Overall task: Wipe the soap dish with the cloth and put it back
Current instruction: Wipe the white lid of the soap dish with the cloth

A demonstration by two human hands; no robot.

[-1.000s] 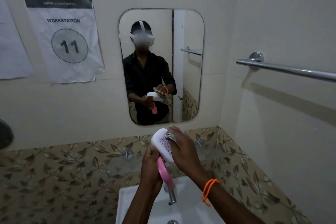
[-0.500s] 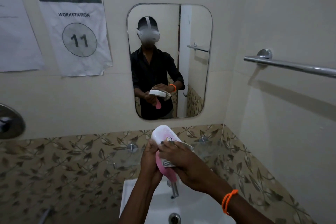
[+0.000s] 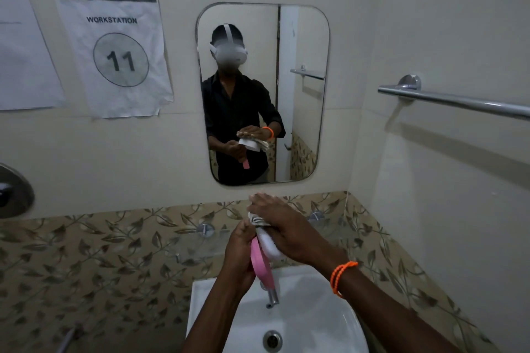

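1. Small bathroom, pale wall tiles, white washbasin (image 3: 315, 321) below a wall mirror (image 3: 262, 93).
2. Left hand (image 3: 239, 255) closed on the soap dish (image 3: 268, 243), white body held over the basin near the tap (image 3: 272, 296), pink part (image 3: 262, 266) hanging down.
3. Right hand (image 3: 282, 226) flat, pressing the cloth (image 3: 258, 221) onto the dish's upper end; fingers not curled tight.
4. To wipe well: firm left grip, cloth through rim and hollow, turn dish for underside.
5. Glass shelf (image 3: 195, 249) behind is the likely return spot.
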